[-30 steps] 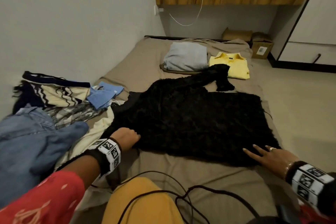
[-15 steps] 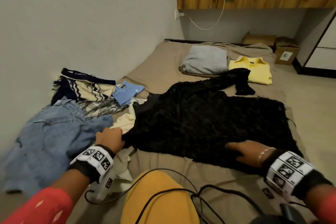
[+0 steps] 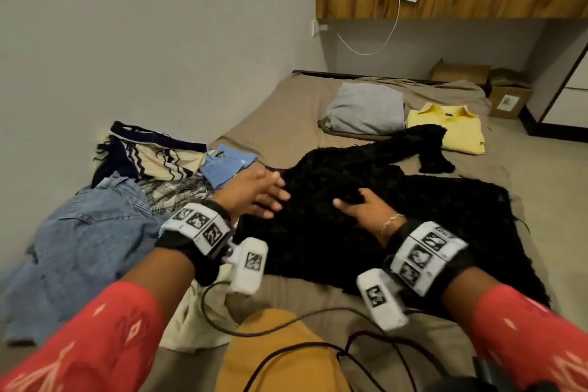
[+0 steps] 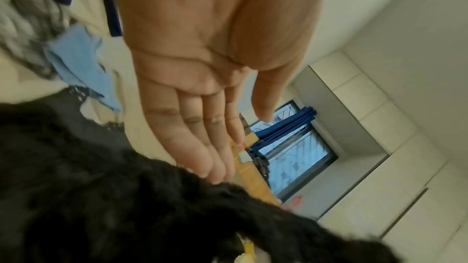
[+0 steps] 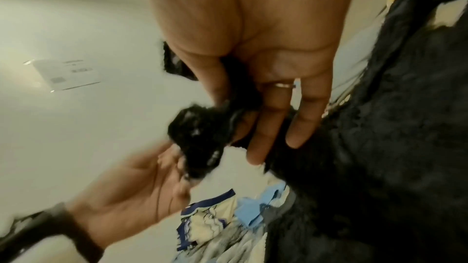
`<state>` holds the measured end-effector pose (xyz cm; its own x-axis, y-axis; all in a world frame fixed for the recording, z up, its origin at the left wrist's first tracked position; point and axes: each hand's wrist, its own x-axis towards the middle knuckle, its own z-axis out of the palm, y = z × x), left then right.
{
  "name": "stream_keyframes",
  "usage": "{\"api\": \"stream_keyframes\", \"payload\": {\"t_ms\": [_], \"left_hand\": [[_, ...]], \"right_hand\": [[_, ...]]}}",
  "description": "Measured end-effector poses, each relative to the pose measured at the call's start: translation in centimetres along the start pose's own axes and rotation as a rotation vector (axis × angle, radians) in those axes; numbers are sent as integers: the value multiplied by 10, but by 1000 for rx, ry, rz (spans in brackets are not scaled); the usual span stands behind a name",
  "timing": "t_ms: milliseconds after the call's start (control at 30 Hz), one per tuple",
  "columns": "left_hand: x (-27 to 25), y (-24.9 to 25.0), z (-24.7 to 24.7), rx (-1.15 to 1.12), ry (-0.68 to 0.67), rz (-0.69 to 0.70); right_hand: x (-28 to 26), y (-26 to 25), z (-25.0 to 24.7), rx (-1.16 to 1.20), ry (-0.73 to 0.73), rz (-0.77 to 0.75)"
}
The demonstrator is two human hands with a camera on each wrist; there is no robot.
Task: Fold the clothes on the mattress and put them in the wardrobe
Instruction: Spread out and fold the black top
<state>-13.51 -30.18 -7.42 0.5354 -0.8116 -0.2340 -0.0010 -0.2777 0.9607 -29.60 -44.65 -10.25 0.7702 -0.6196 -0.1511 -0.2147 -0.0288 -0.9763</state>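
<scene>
A black fuzzy sweater [image 3: 366,239] lies spread across the tan mattress [image 3: 280,127], one sleeve stretched toward the far end. My right hand [image 3: 356,200] rests on its middle and pinches a bunch of the black pile between thumb and fingers; the right wrist view shows that hand [image 5: 253,119] gripping the sweater [image 5: 380,127]. My left hand [image 3: 270,191] hovers at the sweater's left shoulder, palm open and fingers straight. In the left wrist view the left hand's [image 4: 228,137] fingertips just touch the sweater [image 4: 101,197].
Unfolded clothes are heaped at the left by the wall: denim jeans [image 3: 79,248], a striped garment [image 3: 152,156], a blue cloth [image 3: 226,165], a cream piece [image 3: 197,321]. A folded grey garment [image 3: 366,108] and a folded yellow shirt [image 3: 451,127] lie beyond the sweater. Cardboard boxes [image 3: 506,99] and the wardrobe [image 3: 569,89] stand at the far right.
Both hands left the sweater's near hem and moved up onto its middle. The right hand has gripped a bunch of the fabric; the left hand let go and opened.
</scene>
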Motion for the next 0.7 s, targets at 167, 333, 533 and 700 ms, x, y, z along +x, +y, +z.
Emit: {"api": "stream_keyframes", "payload": {"t_ms": [167,333,533,700], "left_hand": [[18,-82,-22,286,-92,-160],[44,-118,-16,405,-70,-251],[58,-128,-15,304,78,-317],[63,-136,-14,313,100,-300]], "right_hand": [[-12,-9,-74,-430,-79,-71],[-18,4,-140,-278,-109,-152],[-36,44,-209,-498,129,-195],[-45,81,-238,-472,331,-190]]}}
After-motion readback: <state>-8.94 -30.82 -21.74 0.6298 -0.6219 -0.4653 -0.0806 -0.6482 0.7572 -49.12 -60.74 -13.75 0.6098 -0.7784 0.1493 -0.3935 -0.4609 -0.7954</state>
